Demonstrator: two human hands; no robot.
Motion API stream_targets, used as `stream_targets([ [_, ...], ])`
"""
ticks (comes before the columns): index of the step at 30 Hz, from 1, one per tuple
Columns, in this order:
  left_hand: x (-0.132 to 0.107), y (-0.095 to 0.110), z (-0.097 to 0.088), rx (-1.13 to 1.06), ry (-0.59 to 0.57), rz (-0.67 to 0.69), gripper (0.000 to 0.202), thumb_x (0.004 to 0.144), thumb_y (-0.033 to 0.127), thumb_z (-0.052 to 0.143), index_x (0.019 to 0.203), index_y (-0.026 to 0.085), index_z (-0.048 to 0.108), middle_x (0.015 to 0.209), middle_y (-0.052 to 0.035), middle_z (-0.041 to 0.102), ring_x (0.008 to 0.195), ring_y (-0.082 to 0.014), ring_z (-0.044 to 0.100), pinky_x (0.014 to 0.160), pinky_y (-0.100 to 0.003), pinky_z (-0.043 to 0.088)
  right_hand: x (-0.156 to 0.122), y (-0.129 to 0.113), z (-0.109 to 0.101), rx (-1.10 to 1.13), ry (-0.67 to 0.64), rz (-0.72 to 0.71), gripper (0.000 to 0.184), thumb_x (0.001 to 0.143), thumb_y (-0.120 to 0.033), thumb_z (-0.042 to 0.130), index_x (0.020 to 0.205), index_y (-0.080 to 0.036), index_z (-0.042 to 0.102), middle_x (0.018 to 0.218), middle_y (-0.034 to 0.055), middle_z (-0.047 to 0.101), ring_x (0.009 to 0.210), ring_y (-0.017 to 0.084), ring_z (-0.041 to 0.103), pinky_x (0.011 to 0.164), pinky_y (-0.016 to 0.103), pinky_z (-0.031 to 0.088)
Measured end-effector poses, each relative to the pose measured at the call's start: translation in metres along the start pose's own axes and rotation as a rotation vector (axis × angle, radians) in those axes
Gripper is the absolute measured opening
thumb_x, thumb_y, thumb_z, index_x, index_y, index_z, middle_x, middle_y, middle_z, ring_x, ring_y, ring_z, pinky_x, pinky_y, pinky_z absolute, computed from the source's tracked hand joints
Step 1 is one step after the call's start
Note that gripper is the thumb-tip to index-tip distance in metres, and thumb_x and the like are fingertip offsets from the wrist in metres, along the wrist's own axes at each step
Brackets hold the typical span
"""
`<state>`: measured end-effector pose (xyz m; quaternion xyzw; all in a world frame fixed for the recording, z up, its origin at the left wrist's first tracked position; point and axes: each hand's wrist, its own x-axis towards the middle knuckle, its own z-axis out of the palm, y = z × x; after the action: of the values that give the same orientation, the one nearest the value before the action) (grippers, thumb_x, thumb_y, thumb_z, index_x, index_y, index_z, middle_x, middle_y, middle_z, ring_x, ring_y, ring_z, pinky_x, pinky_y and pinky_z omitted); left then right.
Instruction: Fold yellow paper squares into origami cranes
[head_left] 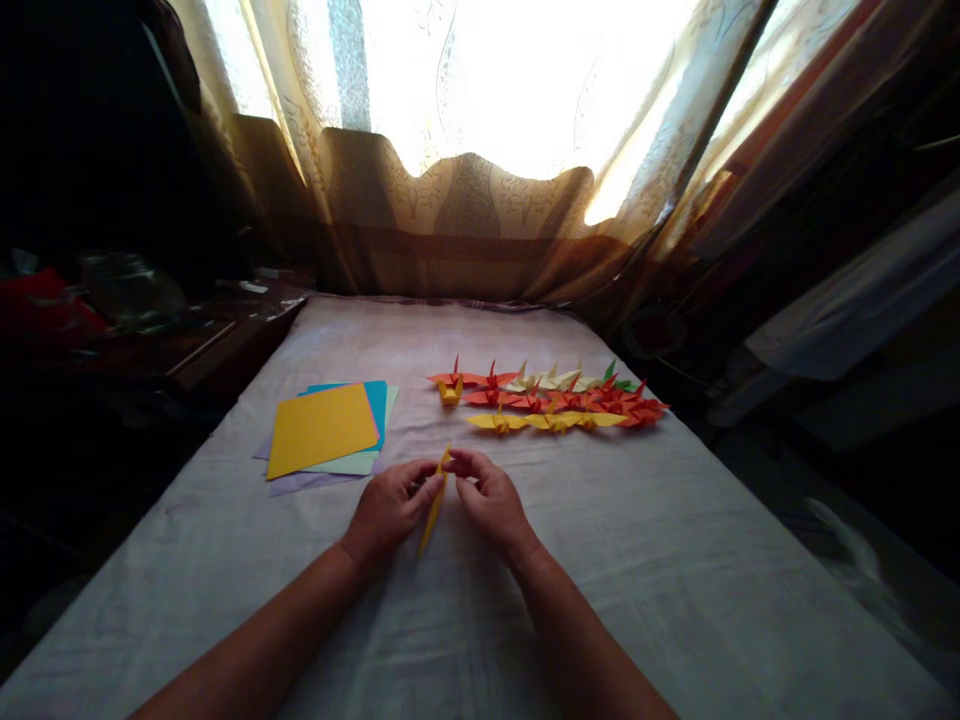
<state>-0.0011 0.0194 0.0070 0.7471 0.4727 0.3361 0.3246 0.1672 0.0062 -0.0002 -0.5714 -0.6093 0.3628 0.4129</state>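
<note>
A narrow folded piece of yellow paper (435, 505) stands upright between my hands, over the cloth-covered table (675, 560). My left hand (390, 510) pinches it from the left, fingers closed on its edge. My right hand (491, 500) pinches its upper part from the right. To the left lies a stack of coloured paper squares (322, 430), yellow on top, with blue, green and lilac sheets under it. Beyond my hands lie several finished origami cranes (551, 395) in red, orange, yellow, cream and green, set in rows.
A curtained bright window (465, 150) stands behind the table's far edge. Dark cluttered furniture (127, 310) sits at the left, and a dark area with pale cloth (847, 310) at the right. The table's right edge drops away near the cranes.
</note>
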Motion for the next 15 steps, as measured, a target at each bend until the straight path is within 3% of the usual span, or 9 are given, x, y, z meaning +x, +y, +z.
stream_targets([
  [3, 0.0045, -0.0025, 0.0008, -0.327, 0.004, -0.189, 0.037, 0.078, 0.053, 0.064, 0.094, 0.019, 0.069, 0.092, -0.0046, 0.076, 0.084, -0.0220, 0.071, 0.074, -0.031, 0.053, -0.0066, -0.0035, 0.0008, -0.088, 0.036, -0.188, 0.046, 0.073, -0.009, 0.048, 0.113, -0.024, 0.064, 0.109, 0.0034, 0.073, 0.106, 0.018, 0.066, 0.099, 0.036, 0.049],
  [6, 0.0088, -0.0043, 0.0010, -0.523, 0.025, -0.386, 0.050, 0.060, 0.056, 0.077, 0.090, 0.019, 0.062, 0.076, -0.0025, 0.074, 0.072, -0.0214, 0.071, 0.062, -0.028, 0.051, -0.0095, -0.0039, 0.0014, -0.124, 0.120, -0.280, 0.041, 0.074, -0.011, 0.049, 0.111, -0.022, 0.064, 0.112, 0.0069, 0.071, 0.109, 0.020, 0.063, 0.102, 0.038, 0.047],
  [10, 0.0098, -0.0014, 0.0020, -0.588, 0.016, -0.470, 0.056, 0.058, 0.056, 0.078, 0.094, 0.020, 0.056, 0.069, 0.0011, 0.070, 0.060, -0.0178, 0.067, 0.051, -0.023, 0.045, -0.0089, -0.0047, 0.0018, -0.072, 0.249, -0.091, 0.040, 0.079, -0.029, 0.058, 0.117, -0.018, 0.058, 0.115, 0.0124, 0.065, 0.094, 0.021, 0.066, 0.077, 0.034, 0.056],
  [12, 0.0081, 0.0011, 0.0049, -0.618, -0.007, -0.477, 0.055, 0.060, 0.054, 0.078, 0.097, 0.020, 0.055, 0.070, 0.0017, 0.069, 0.058, -0.0164, 0.067, 0.049, -0.021, 0.044, -0.0073, -0.0060, 0.0009, -0.015, 0.179, -0.002, 0.046, 0.080, -0.032, 0.059, 0.123, -0.017, 0.054, 0.102, 0.0087, 0.068, 0.078, 0.018, 0.066, 0.066, 0.029, 0.054],
  [15, 0.0041, 0.0033, 0.0092, -0.614, -0.093, -0.469, 0.047, 0.071, 0.051, 0.072, 0.102, 0.020, 0.055, 0.067, 0.0026, 0.067, 0.053, -0.0152, 0.064, 0.046, -0.020, 0.042, -0.0011, -0.0081, -0.0046, -0.027, 0.087, 0.037, 0.047, 0.079, -0.023, 0.057, 0.126, -0.018, 0.052, 0.081, -0.0011, 0.067, 0.068, 0.014, 0.064, 0.068, 0.026, 0.051],
])
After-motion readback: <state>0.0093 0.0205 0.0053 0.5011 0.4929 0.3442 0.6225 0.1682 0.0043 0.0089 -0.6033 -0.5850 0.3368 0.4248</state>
